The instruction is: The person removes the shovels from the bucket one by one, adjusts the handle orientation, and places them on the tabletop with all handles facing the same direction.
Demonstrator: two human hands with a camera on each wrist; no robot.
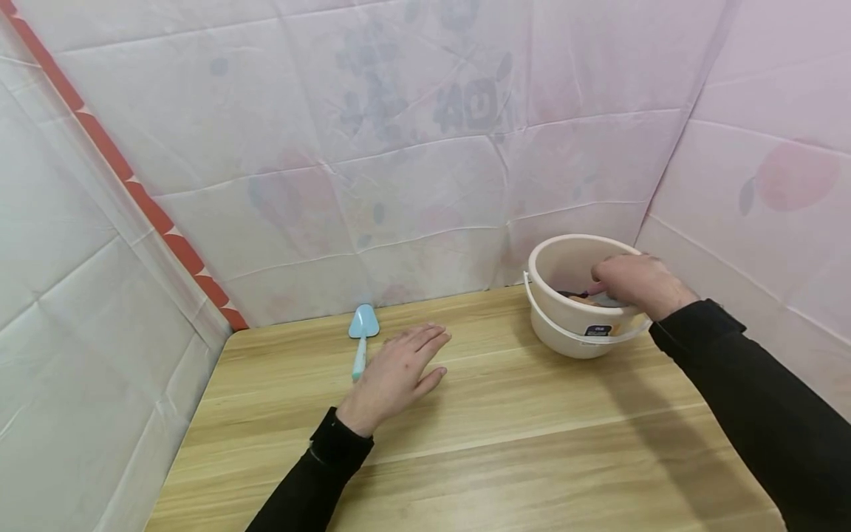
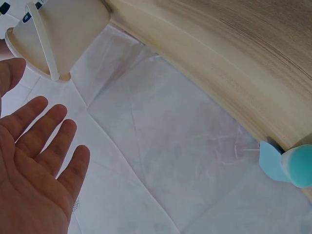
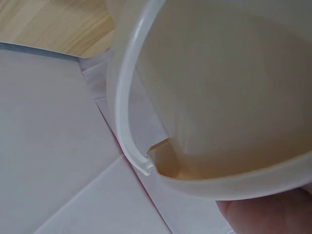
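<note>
My left hand (image 1: pixel 397 369) lies flat over the wooden table (image 1: pixel 505 443) with its fingers straight and spread, and it holds nothing. Just beside it, a little farther back, lies a light blue scoop (image 1: pixel 361 336) with its wide end toward the wall. My right hand (image 1: pixel 634 284) reaches over the rim of a white bucket (image 1: pixel 572 295) and down inside it. Its fingers are bent around some small things in there, one of them pink, but I cannot tell if they really grip anything. The bucket stands at the back right of the table, near the corner, with its thin handle hanging down the front. Pale pink sheets (image 1: pixel 412 148) with faded pictures hang behind and beside the table.
</note>
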